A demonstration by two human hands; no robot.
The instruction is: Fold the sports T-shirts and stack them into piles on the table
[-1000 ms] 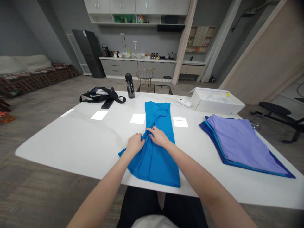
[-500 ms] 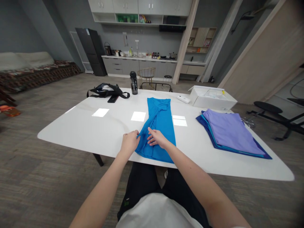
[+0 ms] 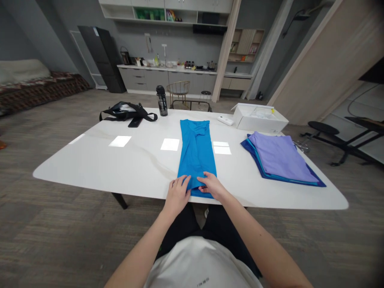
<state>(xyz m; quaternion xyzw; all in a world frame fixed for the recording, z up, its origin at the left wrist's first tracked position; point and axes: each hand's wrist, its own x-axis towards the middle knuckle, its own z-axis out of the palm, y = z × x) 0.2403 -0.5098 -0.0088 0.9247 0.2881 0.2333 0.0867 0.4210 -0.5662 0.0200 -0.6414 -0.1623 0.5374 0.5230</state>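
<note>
Blue cloth (image 3: 196, 152) has had its left flap swung inward.
Left hand (image 3: 177, 195) pinches its near hem; right hand (image 3: 214, 188) touches it, grip unclear. It lies on the glossy white table (image 3: 141, 172), kitchen counter (image 3: 156, 80) and dark refrigerator (image 3: 103, 60) beyond.

The left hand (image 3: 177, 196) and right hand (image 3: 214, 187) are bare, and so are the long, thin arms (image 3: 255, 232) behind them. Just below the hands are black pants (image 3: 232, 236). One pale shoe (image 3: 206, 213) peeps out under the right hand. Nearer than both hands is a white shirt (image 3: 201, 256) — soft, with creases — and small dark letters (image 3: 203, 282), too tiny to read.
</note>
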